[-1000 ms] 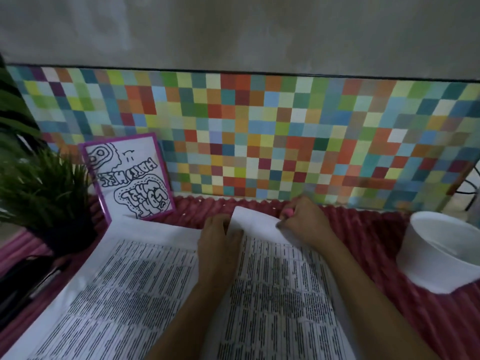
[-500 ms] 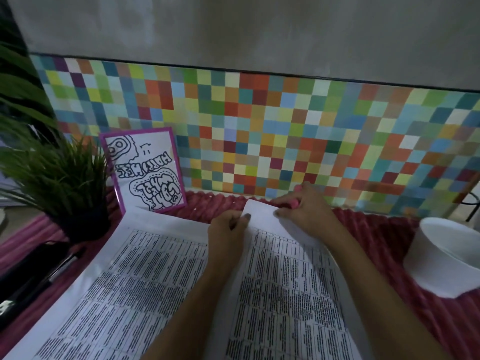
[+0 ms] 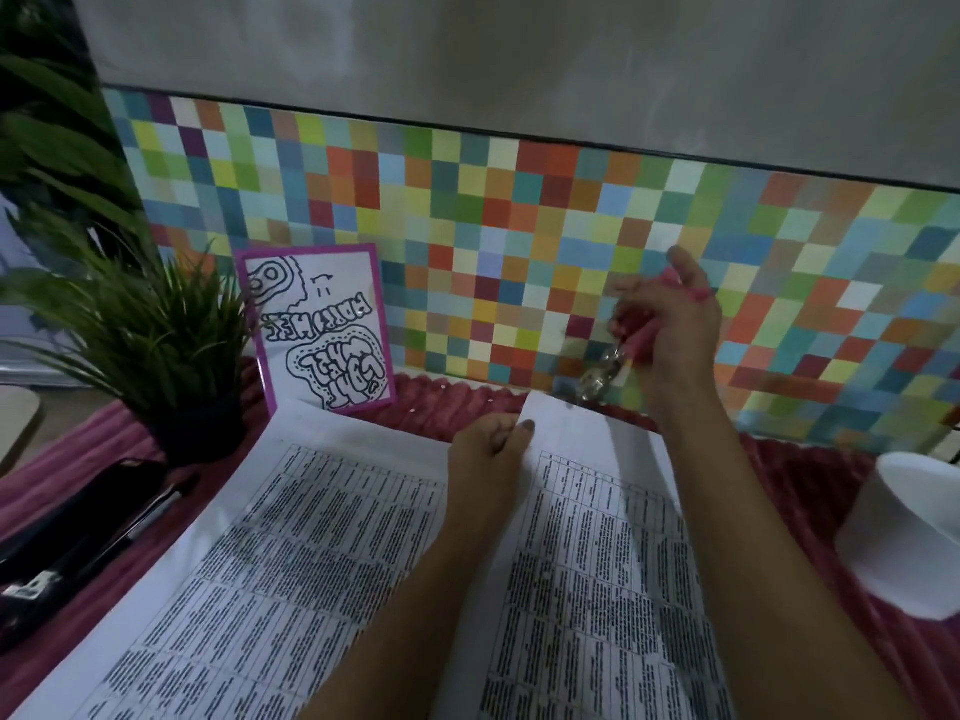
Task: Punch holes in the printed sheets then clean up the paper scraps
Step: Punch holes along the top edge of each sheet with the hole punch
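- The white printed sheets (image 3: 597, 537) lie flat on the pink ribbed counter (image 3: 810, 491).
- The left hand (image 3: 491, 449) has its grip pinched on one sheet's far edge.
- The right hand (image 3: 675, 330) has its grip wrapped round a pink-handled metal hole punch (image 3: 602, 376), just above that edge.

The right hand (image 3: 675, 324) grips a pink punch (image 3: 635, 336) above the printed sheet (image 3: 597, 537); the left hand (image 3: 491, 452) pinches its edge.

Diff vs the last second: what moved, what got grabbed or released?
The right hand lifted the pink hole punch up off the top edge of the printed sheet; it is now above it, blurred. Nothing was let go. The left hand still grips the sheet's top edge. The white bowl and drawing card are unmoved.
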